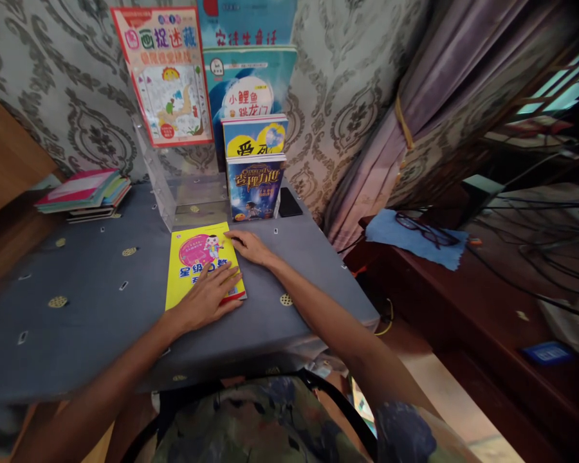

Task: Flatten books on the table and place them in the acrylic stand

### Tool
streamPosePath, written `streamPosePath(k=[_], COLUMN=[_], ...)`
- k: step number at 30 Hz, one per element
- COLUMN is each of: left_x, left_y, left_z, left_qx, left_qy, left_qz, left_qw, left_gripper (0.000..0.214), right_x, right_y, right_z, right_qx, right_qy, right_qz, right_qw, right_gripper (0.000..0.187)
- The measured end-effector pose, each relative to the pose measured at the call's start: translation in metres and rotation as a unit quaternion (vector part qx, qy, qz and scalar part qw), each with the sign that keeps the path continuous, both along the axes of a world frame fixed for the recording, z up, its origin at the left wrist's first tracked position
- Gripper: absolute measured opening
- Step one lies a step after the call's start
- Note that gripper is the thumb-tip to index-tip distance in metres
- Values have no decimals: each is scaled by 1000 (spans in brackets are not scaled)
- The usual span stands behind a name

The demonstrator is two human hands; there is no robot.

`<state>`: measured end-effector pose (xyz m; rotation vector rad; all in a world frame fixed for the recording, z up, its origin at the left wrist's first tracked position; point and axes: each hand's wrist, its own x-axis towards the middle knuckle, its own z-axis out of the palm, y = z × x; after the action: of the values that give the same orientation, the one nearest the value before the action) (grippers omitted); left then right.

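Note:
A yellow workbook (177,283) with a pink circle, a cartoon figure and blue Chinese characters lies closed on the table, in front of a clear display rack (160,177). My left hand (211,292) rests flat across the lower right of its cover, fingers spread. At the upper right edge of the workbook, my right hand (249,247) has its fingers bent together, with the index fingertip over the cover's edge. The tips beneath are hidden. The rack's right side holds a dark blue book (255,186), a blue-and-yellow book (255,138) and teal books (282,71) behind.
A red-bordered picture book (174,77) stands at the rack's upper left. Several stacked books (84,193) lie at left on the grey tablecloth (91,257). A black phone (289,202) lies beside the rack. To the right, glasses (427,230) sit on a blue cloth (390,235), near tangled cables.

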<state>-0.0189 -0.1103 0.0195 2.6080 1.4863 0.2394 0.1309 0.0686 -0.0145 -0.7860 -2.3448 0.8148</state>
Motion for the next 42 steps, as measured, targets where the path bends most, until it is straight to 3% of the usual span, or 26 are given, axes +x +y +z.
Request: streamPosePath(k=[9,28,34,42], left_x=[7,17,-4,-55], left_y=[-19,-49,-68,-106], left_z=[-2,-10,-15,-11], left_qx=[19,52,105,192], left_qy=[-40,28,28,-7], left_qz=[-5,26,57,94], left_qw=[999,998,992,977], left_gripper=[38,50,48,38], right_x=[0,1,1,2], right_y=[-1,-9,-10,-14], right_z=[-1,3,4,9], right_qx=[15,52,55,54], right_qy=[-13,-29,-43,-50], right_qz=[-3,23,18,16], right_qw=[1000,998,997,997], right_gripper=[39,40,40,38])
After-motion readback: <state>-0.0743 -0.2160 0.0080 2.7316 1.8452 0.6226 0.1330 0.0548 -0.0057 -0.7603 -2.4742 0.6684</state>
